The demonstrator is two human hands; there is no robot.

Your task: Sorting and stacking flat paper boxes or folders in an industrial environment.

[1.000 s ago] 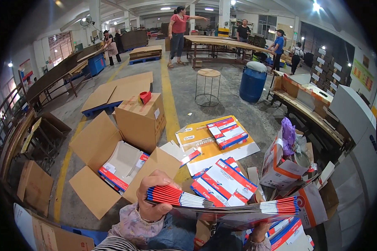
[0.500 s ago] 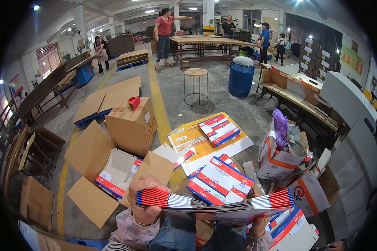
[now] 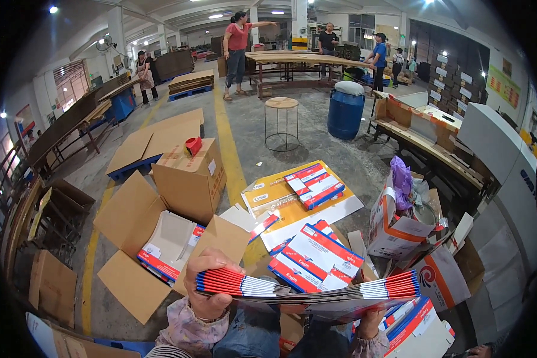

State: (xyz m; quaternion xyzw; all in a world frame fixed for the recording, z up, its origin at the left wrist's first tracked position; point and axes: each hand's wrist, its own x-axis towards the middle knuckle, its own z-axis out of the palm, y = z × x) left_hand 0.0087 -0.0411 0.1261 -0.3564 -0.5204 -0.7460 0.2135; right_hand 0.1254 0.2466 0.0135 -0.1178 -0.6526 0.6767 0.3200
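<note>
Across my lap I hold a stack of flat printed cartons [image 3: 340,294], seen edge-on, with red, white and blue edges. My left hand [image 3: 212,280] grips its left end, thumb below and fingers over the top. My right hand [image 3: 371,319] is closed on the right end from underneath, its fingers partly hidden by the stack. The stack sags slightly in the middle. Just beyond it lies a pile of flat red, white and blue cartons [image 3: 316,253]. More such cartons [image 3: 414,328] lie beside my right hand.
An open cardboard box [image 3: 131,280] at left holds similar cartons. Behind it stands a closed box [image 3: 191,176] with a red tape dispenser [image 3: 193,145] on top. A smaller carton pile [image 3: 314,185] rests on a yellow sheet [image 3: 268,194]. A stool [image 3: 281,103] and blue barrel [image 3: 345,113] stand farther off.
The view has shifted very slightly. My hands keep the same hold on the carton stack.
</note>
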